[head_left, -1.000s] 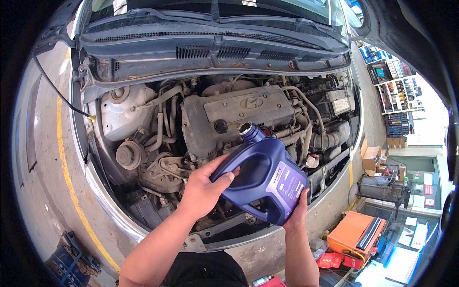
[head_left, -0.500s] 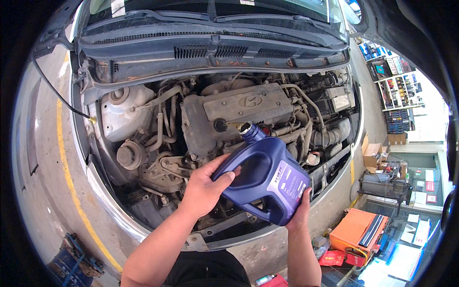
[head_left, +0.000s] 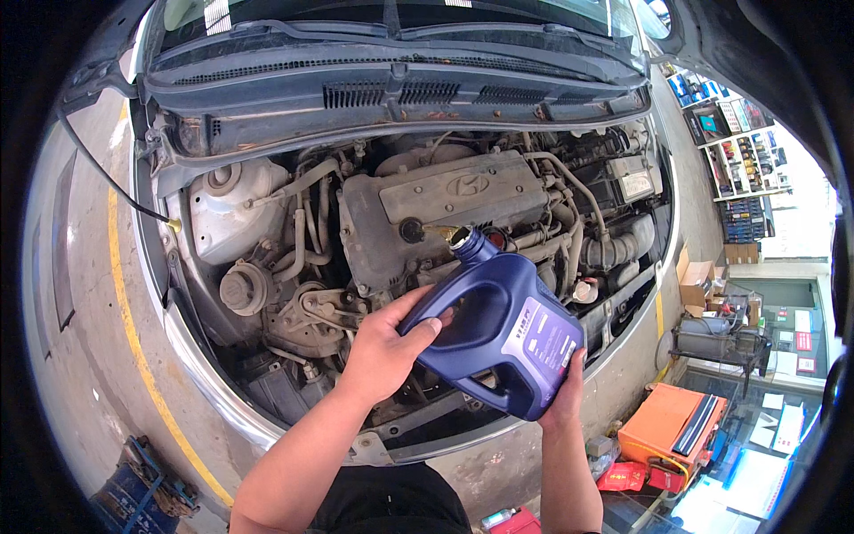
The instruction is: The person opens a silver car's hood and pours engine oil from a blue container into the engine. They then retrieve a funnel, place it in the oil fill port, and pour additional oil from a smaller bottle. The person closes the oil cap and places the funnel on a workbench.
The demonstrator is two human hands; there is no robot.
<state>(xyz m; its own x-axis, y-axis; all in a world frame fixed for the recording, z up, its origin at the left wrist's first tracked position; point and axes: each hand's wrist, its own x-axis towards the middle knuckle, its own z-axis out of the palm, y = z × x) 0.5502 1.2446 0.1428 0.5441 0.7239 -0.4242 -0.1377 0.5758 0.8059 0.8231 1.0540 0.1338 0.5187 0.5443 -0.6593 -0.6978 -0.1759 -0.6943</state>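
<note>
Over the engine I hold a dark blue engine oil jug (head_left: 498,329) with a purple label, tilted so its uncapped neck points up and left. My left hand (head_left: 389,345) is wrapped round its handle, thumb on top. Beneath the jug's lower right end, my right hand (head_left: 566,392) cups the base, its fingers partly hidden. Golden oil (head_left: 441,233) shows between the jug's mouth and the dark round filler hole (head_left: 411,230) in the engine cover (head_left: 463,191). The mouth is a short way right of the hole, not touching it.
A black cowl (head_left: 400,111) spans the bay's far side. Left of the engine are a round reservoir cap (head_left: 242,287) and hoses. The battery (head_left: 633,181) is at the far right. On the floor outside stand an orange box (head_left: 663,427), cartons (head_left: 698,285) and shelves (head_left: 745,165).
Both hands and the jug have shifted very slightly right in the picture. The jug stays tilted, with golden oil visible by its mouth in both frames. My grip looks the same.
</note>
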